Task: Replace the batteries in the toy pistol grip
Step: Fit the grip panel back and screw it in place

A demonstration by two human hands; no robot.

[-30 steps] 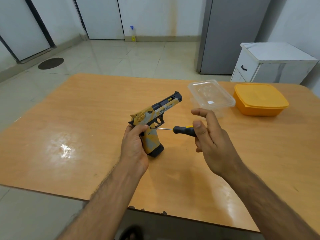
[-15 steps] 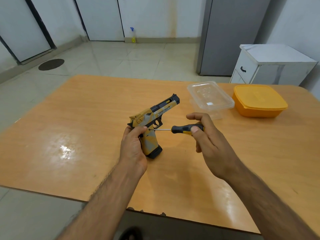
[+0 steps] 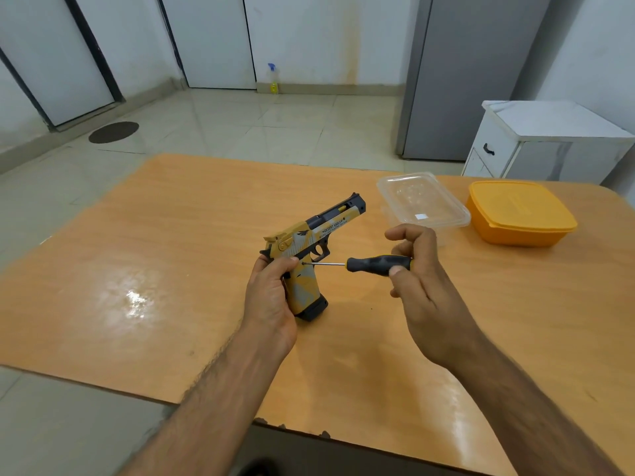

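- A round dark mat (image 3: 113, 132) is lying on the tiled floor at far left, beyond the orange wooden desk (image 3: 178, 255).
- A spray bottle (image 3: 273, 79) is standing against the back wall.
- The left hand (image 3: 271, 297) is wrapping around the back of the toy pistol's grip, thumb lying across the top of the grip.
- The toy pistol (image 3: 314, 242) is standing over the middle of the desk, its dark base touching or just above the surface, barrel pointing up and to the right; it is showing yellow, grey and black patches with "DESERT EAGLE" lettering on the slide.
- The screwdriver (image 3: 374, 263) is lying level, its thin shaft meeting the pistol's side just above the grip.
- The right hand (image 3: 417, 276) is pinching the black handle's end between thumb and curled fingers.
- A clear plastic container (image 3: 422, 201) is sitting lidded beyond that hand; contents cannot be made out.
- An orange lidded container (image 3: 519, 213) is sitting just beside it, contents hidden.
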